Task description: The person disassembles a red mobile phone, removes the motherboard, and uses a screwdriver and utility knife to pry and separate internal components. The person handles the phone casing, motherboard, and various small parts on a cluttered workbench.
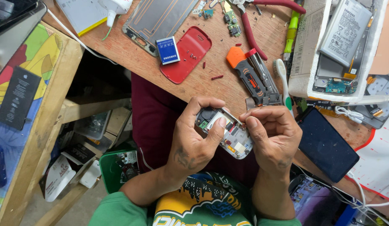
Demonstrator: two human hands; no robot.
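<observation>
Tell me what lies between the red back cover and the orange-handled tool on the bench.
In the head view, only bare wooden bench with a few small red bits lies between the red back cover and the orange-handled tool.

Between the fingers (220,124), the opened phone (228,136) shows grey, white and yellow parts. Beyond the fingertips lie a red back cover (187,53), a blue battery (167,50) and an orange-and-grey tool (249,75).

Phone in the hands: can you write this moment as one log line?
left hand: grips opened phone | right hand: fingertips pinch at its upper edge | red back cover, blue battery: on wooden bench
</observation>
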